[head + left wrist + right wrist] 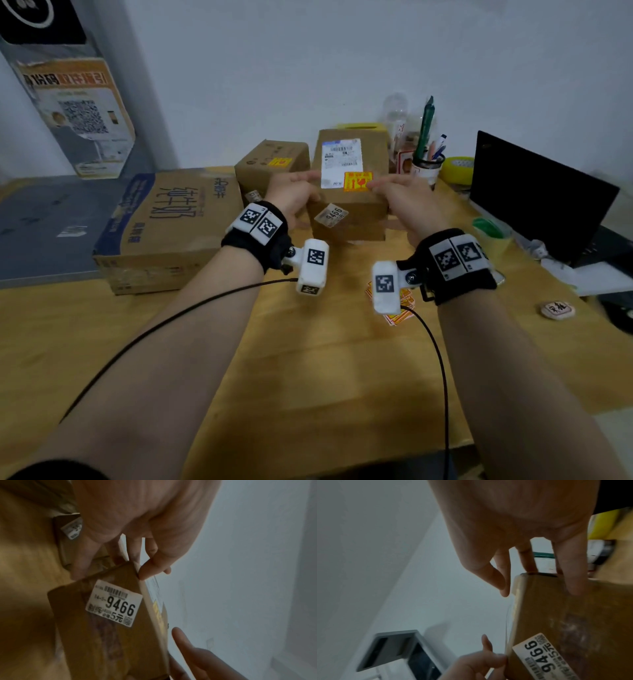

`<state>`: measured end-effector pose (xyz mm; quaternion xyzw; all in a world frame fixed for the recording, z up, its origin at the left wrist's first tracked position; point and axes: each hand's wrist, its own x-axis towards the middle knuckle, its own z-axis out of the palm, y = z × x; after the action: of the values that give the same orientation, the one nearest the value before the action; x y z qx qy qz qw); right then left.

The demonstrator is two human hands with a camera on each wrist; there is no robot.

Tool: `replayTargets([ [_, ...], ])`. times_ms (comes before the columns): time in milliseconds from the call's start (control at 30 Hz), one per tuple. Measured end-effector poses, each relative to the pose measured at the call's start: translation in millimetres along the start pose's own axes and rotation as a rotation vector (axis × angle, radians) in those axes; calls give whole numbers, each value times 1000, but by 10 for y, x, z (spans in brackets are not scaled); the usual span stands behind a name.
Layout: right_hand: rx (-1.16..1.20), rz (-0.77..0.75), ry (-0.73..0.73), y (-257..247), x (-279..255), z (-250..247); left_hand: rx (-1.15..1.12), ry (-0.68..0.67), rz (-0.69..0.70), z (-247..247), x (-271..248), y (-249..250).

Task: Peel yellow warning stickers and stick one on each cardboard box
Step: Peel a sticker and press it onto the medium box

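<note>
Both forearms extended, left hand (291,197), right hand (402,198), fingers (306,177) outstretched

The cardboard box (346,209) sits between the left hand (291,195) and right hand (407,202). On its top a warning sticker (358,181) lies at the right hand's fingertips (375,186), a shipping label (340,161) beyond it. A large box (171,219) lies left of the left hand, a smaller box (270,161) beyond it. Beneath the right wrist sticker sheets (397,319) lie on the table (308,359), a laptop (537,192) to the right.
</note>
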<state>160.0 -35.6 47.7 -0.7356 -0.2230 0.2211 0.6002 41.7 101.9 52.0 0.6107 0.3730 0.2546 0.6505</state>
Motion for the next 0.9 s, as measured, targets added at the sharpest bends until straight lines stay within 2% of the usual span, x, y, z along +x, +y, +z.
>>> replayTargets([
  [100, -2, 164, -69, 228, 203, 93, 19, -33, -91, 118, 160, -147],
  [267, 70, 177, -22, 319, 575, 141, -19, -59, -106, 239, 475, -216],
  [367, 55, 143, -26, 357, 731, 145, -82, -67, -42, 257, 593, -287],
  [500, -193, 108, -89, 412, 735, 129, -34, -21, 55, 226, 561, -391],
  [633, -329, 76, -3, 389, 630, 182, 38, 23, 159, 70, 434, -336],
  [800, -425, 48, 36, 201, 417, 374, 176, 140, 316, -347, 133, -128],
  [833, -447, 35, 28, 247, 509, 415, 217, 175, 337, -462, 81, -113],
  [900, -444, 4, -21, 125, 343, 565, 288, 273, 363, -733, 2, -115],
])
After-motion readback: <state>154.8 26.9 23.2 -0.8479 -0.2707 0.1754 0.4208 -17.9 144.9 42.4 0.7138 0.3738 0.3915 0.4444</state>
